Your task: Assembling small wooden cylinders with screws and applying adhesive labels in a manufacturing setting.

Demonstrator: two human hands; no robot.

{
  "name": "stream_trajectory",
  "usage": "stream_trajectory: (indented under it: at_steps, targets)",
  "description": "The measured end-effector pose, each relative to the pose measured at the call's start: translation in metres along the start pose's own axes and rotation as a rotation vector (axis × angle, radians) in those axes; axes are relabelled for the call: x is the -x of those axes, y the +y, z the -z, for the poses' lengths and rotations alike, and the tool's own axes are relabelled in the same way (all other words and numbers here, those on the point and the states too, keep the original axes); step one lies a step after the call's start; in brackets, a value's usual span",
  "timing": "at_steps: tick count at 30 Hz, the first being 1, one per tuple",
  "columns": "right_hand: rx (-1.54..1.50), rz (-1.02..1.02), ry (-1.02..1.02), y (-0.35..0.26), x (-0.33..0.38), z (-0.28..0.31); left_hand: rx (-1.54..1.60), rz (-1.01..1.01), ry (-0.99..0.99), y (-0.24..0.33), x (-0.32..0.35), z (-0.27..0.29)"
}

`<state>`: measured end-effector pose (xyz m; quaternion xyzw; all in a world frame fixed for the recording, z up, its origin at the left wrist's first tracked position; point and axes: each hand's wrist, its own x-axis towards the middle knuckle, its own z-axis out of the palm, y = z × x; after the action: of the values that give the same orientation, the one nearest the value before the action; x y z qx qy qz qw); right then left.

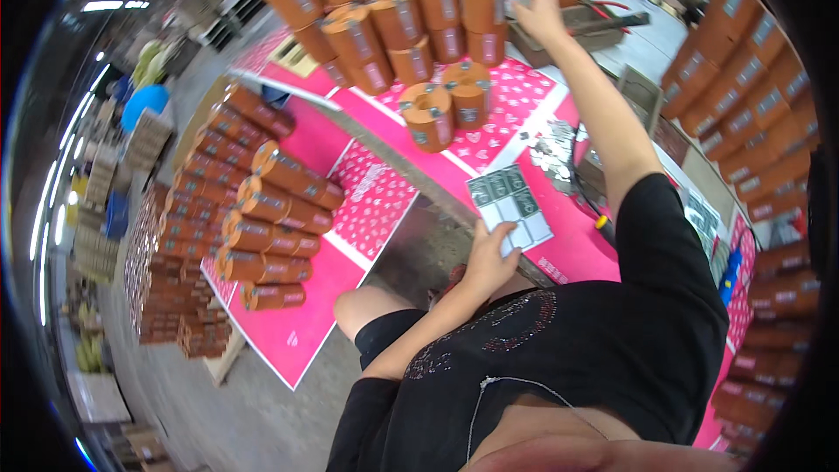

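Observation:
My left hand (493, 257) pinches the near edge of a label sheet (526, 232), its thumb and fingers on the white lower part. Dark green labels cover the sheet's upper part, and the sheet rests over the pink tabletop. My right arm stretches far forward. At its end my right hand (537, 10) is beside the right end of a stack of orange-brown cylinders (398, 16), its fingers apart and pointing left. I cannot make out clearly whether its fingertips touch one. Nearer to me, two separate cylinders (426, 114) with hollow tops stand side by side on the pink cover.
Below my right forearm lies a grey tray (529, 45) with red-handled pliers (603, 7). Silvery scraps (554, 154) are heaped beside the label sheet. More cylinders (278, 201) are stacked on a pink board at left, and others (743, 87) rise at right. A blue-handled tool (731, 275) lies near my right side.

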<state>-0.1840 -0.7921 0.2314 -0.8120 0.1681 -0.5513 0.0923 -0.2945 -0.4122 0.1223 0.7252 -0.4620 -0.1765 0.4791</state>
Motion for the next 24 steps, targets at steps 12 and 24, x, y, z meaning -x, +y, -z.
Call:
stream_trajectory:
  at_steps: [12,24]
  targets:
    - [-0.146,-0.371,-0.324,-0.023,0.004,-0.034,-0.027,0.001,-0.030,-0.001,0.005,-0.004]
    - [-0.682,-0.504,-0.420,-0.092,0.040,0.149,0.399,0.271,0.161,-0.010,-0.002,0.057]
